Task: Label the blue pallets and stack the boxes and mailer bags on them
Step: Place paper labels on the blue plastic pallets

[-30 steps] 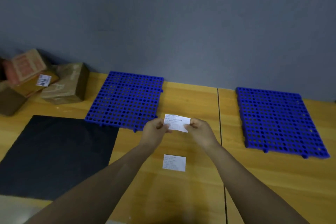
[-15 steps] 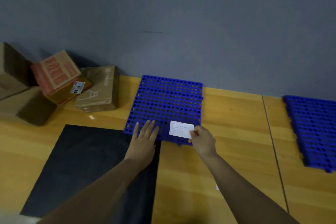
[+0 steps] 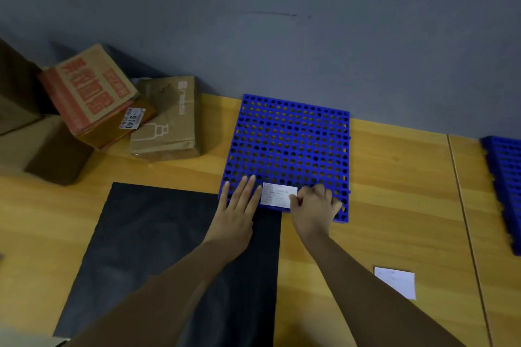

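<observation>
Boxes [image 3: 166,121] and black sheet [image 3: 158,248] beside pallet [image 3: 290,144]

Blue pallets: two are lying in view, the centre pallet [image 3: 290,144] and the right pallet [image 3: 507,186], which is running off the right edge.

White labels: two are showing, the far label [image 3: 278,195] and the near label [image 3: 396,282].

Cardboard boxes: five are sitting far left:
- the red-printed box [image 3: 87,90]
- the stickered box [image 3: 112,134]
- the bottle-marked box [image 3: 166,121]
- the plain box [image 3: 48,149]
- the edge box [image 3: 14,98], which is showing too dimly to be sure

Black mat [image 3: 158,248]: one.

Hands: two, the left hand [image 3: 236,211] and the right hand [image 3: 313,208].
</observation>
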